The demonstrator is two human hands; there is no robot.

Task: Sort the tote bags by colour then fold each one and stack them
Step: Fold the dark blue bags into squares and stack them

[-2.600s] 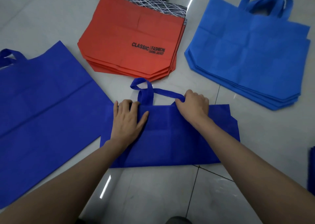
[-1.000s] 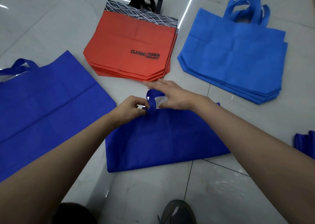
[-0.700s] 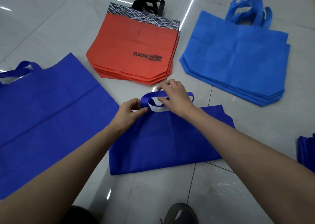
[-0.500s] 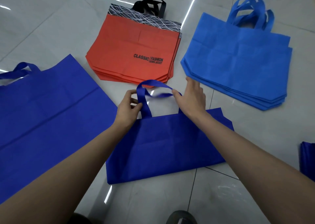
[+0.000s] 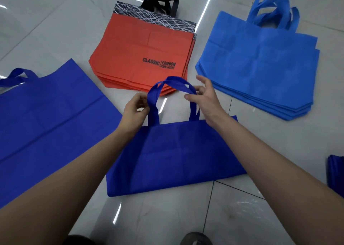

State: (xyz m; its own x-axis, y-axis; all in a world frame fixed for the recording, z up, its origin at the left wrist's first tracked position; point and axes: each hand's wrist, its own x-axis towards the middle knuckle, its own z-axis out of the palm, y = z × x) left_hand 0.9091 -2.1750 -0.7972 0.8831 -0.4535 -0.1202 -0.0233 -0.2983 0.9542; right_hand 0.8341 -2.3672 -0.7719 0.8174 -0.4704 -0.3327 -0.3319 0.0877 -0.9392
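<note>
On the glossy tiled floor, an unfolded dark blue tote bag lies flat at the left, its handle toward the far left edge. At the far right sits a stack of light blue tote bags, handles pointing away. Between these, farther back, lies a stack of orange tote bags printed "CLASSIC FASHION", with black handles. In the middle, nearest the person, a folded dark blue tote bag lies flat, and its handle loop stands raised over the near edge of the orange stack. The right hand pinches the loop's right side between thumb and forefinger, the other fingers spread and lifted. The left hand pinches the left strap, fingers curled close. A dark blue pile shows at the right edge.
</note>
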